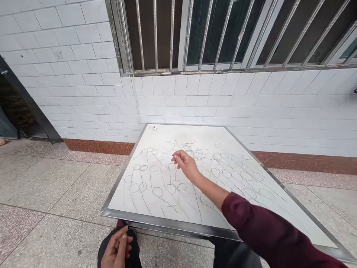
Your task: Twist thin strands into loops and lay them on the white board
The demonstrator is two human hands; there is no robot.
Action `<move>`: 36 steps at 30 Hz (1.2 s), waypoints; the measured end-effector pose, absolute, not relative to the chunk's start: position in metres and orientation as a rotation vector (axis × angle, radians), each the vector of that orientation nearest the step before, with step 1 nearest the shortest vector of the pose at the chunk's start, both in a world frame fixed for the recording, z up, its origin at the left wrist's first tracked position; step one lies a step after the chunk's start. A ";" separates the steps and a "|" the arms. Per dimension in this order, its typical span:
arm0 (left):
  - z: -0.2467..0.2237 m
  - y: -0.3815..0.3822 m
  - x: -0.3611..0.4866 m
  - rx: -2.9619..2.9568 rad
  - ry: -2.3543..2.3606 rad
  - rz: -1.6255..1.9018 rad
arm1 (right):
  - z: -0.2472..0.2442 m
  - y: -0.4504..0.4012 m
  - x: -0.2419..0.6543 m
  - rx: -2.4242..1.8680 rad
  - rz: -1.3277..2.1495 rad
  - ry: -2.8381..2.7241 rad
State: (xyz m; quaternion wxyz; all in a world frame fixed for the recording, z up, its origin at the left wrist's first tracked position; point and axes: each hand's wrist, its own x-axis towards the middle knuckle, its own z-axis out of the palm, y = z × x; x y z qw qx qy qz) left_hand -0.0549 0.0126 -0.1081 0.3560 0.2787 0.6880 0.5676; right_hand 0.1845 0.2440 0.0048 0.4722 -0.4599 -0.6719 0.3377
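Over the middle of a white board [178, 134] with a grey metal frame, my right hand [185, 163] is closed in a pinch. Anything held between those fingertips is too thin to make out. Many thin dark looped lines [157, 191] with long tails cover the board under and around it; whether they are drawn or loose strands, I cannot tell. My left hand [117, 247] is below the near edge, by my left knee, with thumb and fingers pressed together. What it may hold is too small to name.
A small red and white object [155, 127] lies at the board's far left corner. Behind stand a white tiled wall [78, 67] and a barred window [212, 33]. At the far left is a dark doorway [19, 108]. My legs [237, 255] are under the near edge.
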 end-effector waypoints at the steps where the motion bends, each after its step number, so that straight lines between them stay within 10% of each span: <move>1: -0.086 0.020 -0.048 0.703 1.675 1.481 | 0.003 0.217 0.185 -1.030 0.819 -1.725; 8: 0.016 0.047 0.017 0.642 1.030 1.485 | -0.025 0.081 0.188 -0.524 0.457 -2.106; 17: 0.004 0.011 0.041 0.831 0.960 1.528 | -0.019 0.059 0.204 -0.718 1.425 -1.433; 36: 0.009 0.007 0.023 0.797 1.050 1.250 | -0.011 0.054 0.231 -0.732 1.466 -1.539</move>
